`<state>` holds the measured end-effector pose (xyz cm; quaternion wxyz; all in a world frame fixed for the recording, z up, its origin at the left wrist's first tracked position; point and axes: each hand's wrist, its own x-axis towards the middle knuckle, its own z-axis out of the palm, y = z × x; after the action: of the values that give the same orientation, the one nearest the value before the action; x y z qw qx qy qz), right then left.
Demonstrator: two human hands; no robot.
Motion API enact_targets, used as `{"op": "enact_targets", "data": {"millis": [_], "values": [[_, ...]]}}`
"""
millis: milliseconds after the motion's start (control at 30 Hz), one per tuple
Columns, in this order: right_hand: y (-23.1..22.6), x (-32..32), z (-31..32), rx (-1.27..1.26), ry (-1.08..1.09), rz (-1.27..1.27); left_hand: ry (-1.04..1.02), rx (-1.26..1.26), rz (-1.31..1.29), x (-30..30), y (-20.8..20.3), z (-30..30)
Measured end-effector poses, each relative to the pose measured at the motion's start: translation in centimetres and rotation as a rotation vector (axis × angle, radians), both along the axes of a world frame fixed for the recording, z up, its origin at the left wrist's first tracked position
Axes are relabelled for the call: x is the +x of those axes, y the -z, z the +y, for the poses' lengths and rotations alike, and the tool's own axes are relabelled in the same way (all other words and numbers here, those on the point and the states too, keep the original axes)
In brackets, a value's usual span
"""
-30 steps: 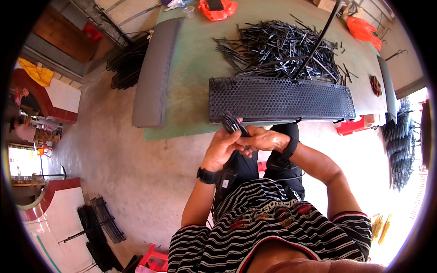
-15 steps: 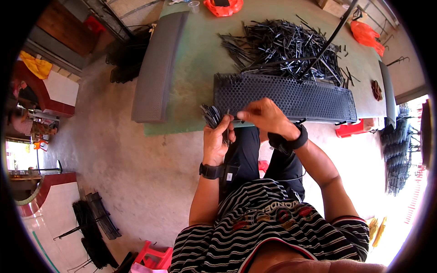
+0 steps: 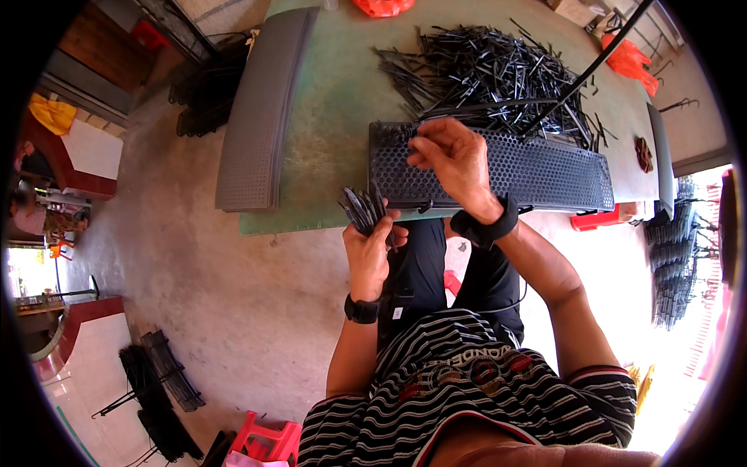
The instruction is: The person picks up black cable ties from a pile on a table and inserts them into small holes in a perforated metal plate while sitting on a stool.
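Observation:
A bundle of thin black strips (image 3: 359, 208) is gripped in my left hand (image 3: 369, 253), their ends fanning out above the fingers just off the table's front edge. Above the left part of a black perforated panel (image 3: 537, 171) is my right hand (image 3: 461, 162), its fingers pinched together. Whatever the pinch may hold is too small to make out. The panel lies along the table's front edge, with short black strips clustered at its far left corner. Behind it, a large loose pile of black strips (image 3: 498, 74) spreads over the green table (image 3: 334, 117).
A stack of grey perforated sheets (image 3: 261, 117) lies on the table's left end. A dark rod (image 3: 591, 70) slants across the pile. Orange-red bags (image 3: 629, 62) sit at the back, and a pink stool (image 3: 264, 440) stands on the floor at lower left.
My right hand has moved up and away from beside the left hand to over the panel. The left hand keeps its bundle and has dropped slightly.

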<state>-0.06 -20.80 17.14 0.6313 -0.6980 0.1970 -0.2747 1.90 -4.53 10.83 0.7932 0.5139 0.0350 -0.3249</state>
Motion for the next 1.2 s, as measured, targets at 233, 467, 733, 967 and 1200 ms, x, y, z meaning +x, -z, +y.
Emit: {"op": "enact_targets", "data": {"millis": [233,467,733,967,1200], "values": [[0.9,2.6,-1.0,-0.303,-0.029,-0.001,0.013,-0.011,0.071,0.4,1.2,0.6],[1.9,3.9,-1.1,-0.306,-0.047,0.017,-0.065,-0.012,0.124,0.5,0.6,0.4],[3.9,5.1,-2.8,-0.952,-0.105,-0.049,-0.062,-0.016,0.143,0.7,0.7,0.3],[0.9,2.7,-1.3,-0.53,-0.495,0.46,-0.043,-0.035,0.142,0.4,0.2,0.2],[-0.2,2.3,-0.9,-0.155,-0.387,0.526,-0.017,-0.007,0.115,0.1,0.5,0.0]]}}
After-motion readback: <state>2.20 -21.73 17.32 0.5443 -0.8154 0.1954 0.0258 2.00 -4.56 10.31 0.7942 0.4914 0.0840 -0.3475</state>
